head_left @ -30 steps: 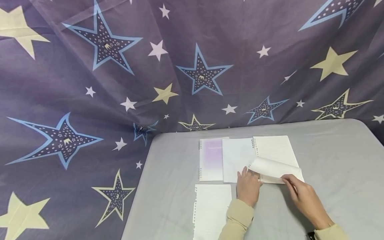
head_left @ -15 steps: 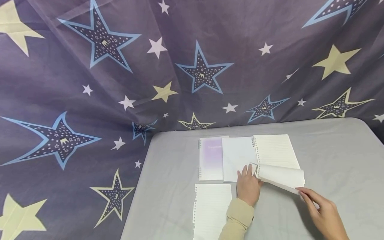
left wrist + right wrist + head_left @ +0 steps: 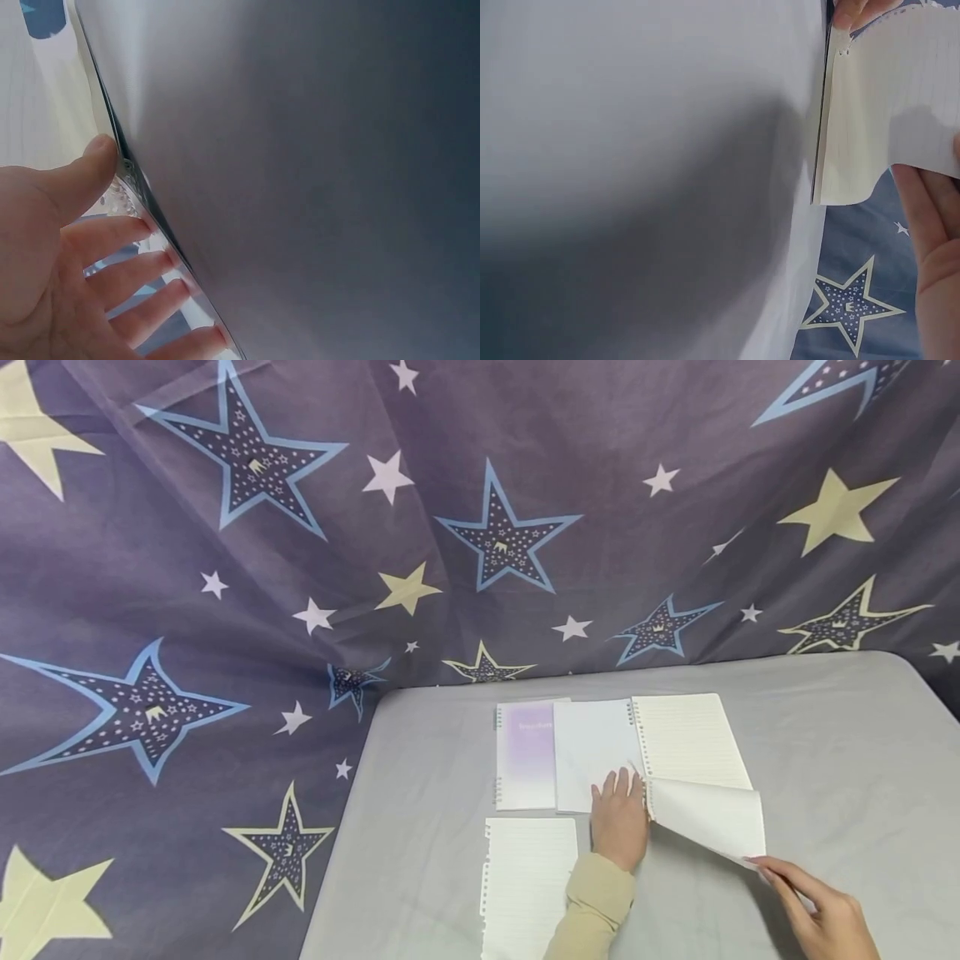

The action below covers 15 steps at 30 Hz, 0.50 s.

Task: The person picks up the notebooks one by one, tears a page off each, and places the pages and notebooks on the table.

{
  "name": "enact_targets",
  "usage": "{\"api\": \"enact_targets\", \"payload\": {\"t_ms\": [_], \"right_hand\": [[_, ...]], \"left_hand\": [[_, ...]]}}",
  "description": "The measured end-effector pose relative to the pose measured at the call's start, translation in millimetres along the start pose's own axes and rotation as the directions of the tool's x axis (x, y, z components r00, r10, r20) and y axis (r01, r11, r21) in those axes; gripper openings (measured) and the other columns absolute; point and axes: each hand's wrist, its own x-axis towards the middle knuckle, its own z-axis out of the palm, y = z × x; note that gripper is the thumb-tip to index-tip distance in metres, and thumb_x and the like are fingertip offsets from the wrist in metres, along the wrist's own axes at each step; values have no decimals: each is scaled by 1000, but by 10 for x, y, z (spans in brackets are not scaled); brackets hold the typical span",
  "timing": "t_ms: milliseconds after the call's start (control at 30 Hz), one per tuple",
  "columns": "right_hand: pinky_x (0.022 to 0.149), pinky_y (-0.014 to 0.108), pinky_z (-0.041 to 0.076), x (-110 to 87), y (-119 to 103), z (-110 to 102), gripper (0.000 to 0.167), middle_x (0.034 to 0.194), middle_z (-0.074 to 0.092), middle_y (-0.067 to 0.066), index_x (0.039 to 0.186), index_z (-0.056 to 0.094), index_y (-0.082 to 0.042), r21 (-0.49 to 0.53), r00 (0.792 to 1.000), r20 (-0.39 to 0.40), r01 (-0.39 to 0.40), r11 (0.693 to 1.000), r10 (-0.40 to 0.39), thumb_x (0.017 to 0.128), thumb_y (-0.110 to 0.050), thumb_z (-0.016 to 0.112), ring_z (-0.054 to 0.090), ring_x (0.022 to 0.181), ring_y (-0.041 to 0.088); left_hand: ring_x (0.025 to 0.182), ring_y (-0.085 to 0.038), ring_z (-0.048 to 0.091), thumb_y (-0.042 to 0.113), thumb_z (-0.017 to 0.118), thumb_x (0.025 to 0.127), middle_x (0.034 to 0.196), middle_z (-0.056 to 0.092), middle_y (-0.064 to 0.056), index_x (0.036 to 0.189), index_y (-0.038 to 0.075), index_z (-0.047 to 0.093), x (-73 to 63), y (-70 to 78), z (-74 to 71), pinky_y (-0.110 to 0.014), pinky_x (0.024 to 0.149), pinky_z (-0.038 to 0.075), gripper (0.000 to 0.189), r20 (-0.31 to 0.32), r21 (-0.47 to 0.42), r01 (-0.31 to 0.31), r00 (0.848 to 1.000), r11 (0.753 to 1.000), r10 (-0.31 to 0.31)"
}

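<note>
A spiral notebook lies spread, with lined pages [image 3: 693,739] on its right and a plain white side [image 3: 596,743] on its left. My left hand [image 3: 619,822] presses flat beside the binding at its lower end; its straight fingers and thumb reach the notebook's edge in the left wrist view. With thumb and fingers, my right hand [image 3: 821,906] pinches the lower corner of one notebook sheet [image 3: 708,817]. That sheet is pulled toward me and lifted off the pages, its punched edge at the rings. The right wrist view shows the sheet [image 3: 919,82] curving up from the notebook.
Left of the spread notebook, and partly under it, lies a notebook with a purple and white cover [image 3: 525,756]. A loose lined sheet [image 3: 528,885] with a ragged punched edge lies nearer me. All rest on a grey cloth-covered surface [image 3: 847,735]; behind hangs a star-patterned curtain [image 3: 600,435].
My right hand has pulled the sheet toward me and to the right; its punched edge has come down along the rings. My left hand has stayed at the binding.
</note>
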Motion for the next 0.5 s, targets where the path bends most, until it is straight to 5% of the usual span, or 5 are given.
{"api": "enact_targets", "payload": {"t_ms": [133, 200, 333, 500], "right_hand": [[49, 1, 30, -45, -19, 7, 37, 111, 56, -45, 101, 77, -11, 10, 999, 41, 30, 1000, -30, 76, 15, 73, 38, 59, -21], [44, 2, 24, -68, -19, 19, 35, 111, 58, -43, 102, 77, -12, 20, 997, 55, 53, 998, -54, 77, 12, 74, 23, 55, -18], [49, 3, 29, -97, -15, 58, 12, 110, 63, -36, 102, 78, -14, 28, 992, 51, 115, 993, -117, 94, -13, 69, 31, 55, -16], [54, 6, 35, -138, -34, 89, 46, 115, 57, -40, 102, 78, -16, -14, 986, 40, 161, 987, -160, 99, -50, 47, 45, 65, -17]], "left_hand": [[139, -19, 46, 34, 52, 101, 148, 52, -1, 142, 18, 55, -2, -8, -21, -44, 110, 46, 44, 20, -9, 1, 1000, 1000, -1], [139, -19, 46, 32, 51, 101, 149, 51, -1, 142, 19, 54, -3, -12, -27, -44, 111, 45, 43, 26, -7, -2, 1000, 1000, 3], [139, -18, 45, 30, 58, 98, 149, 50, 0, 144, 20, 53, -2, -20, -34, -43, 112, 44, 47, 35, -9, -3, 999, 1000, 3], [140, -17, 44, 23, 75, 85, 150, 49, 1, 144, 22, 52, -4, -7, -19, -42, 113, 43, 64, 44, -13, 3, 999, 1000, -2]]}}
